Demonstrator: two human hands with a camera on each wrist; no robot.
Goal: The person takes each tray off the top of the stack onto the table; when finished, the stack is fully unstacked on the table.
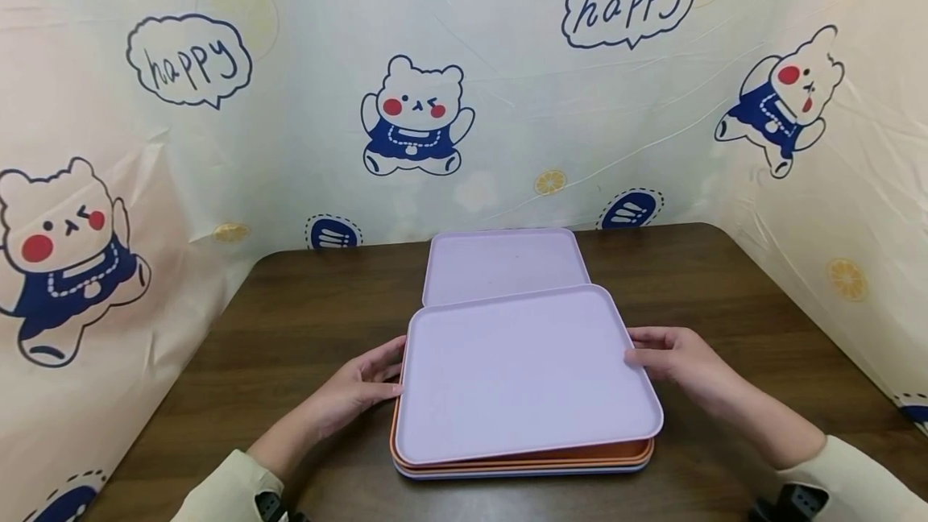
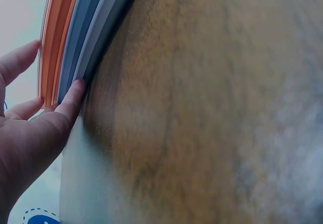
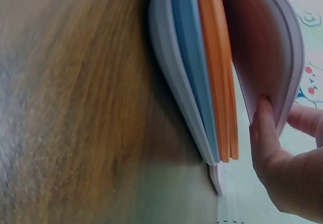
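Note:
A lavender rectangular tray (image 1: 522, 377) lies tilted on a stack, its right side raised off the orange trays (image 1: 565, 454) below. My right hand (image 1: 681, 361) pinches that raised side, thumb on top and fingers underneath; the right wrist view shows the gap under the lavender tray (image 3: 265, 47). With fingers spread, my left hand (image 1: 355, 389) touches the stack's left side. In the left wrist view its fingertips rest along the edges of the orange trays (image 2: 56, 47), a blue tray (image 2: 83, 37) and a pale tray (image 2: 103, 30) at the bottom.
Behind the stack, another lavender tray (image 1: 507, 264) lies flat near the table's back edge, partly covered by the tilted one. The dark wooden table (image 1: 312, 296) is bordered by a printed cloth (image 1: 507, 119) at the back and both sides.

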